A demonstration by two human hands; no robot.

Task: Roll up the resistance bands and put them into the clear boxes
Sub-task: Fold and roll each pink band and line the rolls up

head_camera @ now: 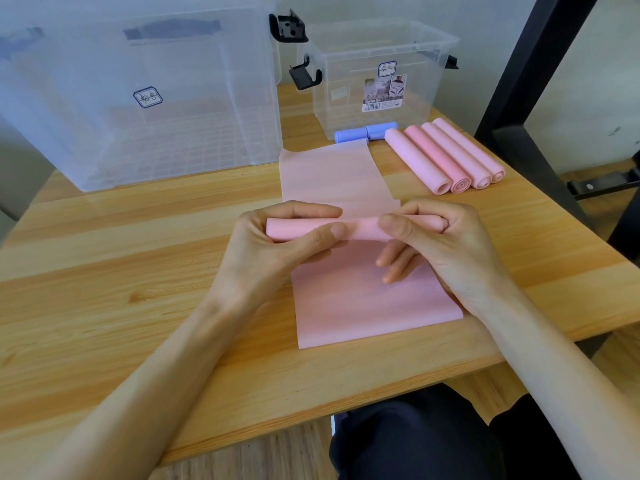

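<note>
Resistance band (pixel 349 228), pink, mid-table: my left hand (pixel 277 244) and right hand (pixel 440 244) both pinch its rolled part, thumbs on top to keep turns tight. 4 pink rolls (pixel 446 157) wait beside small clear box (pixel 381 74).

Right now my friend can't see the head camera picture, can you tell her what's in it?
Two hands, left hand and right hand, roll a pink band on a wooden table. Four pink rolls and blue rolls lie beside two clear boxes.
</note>
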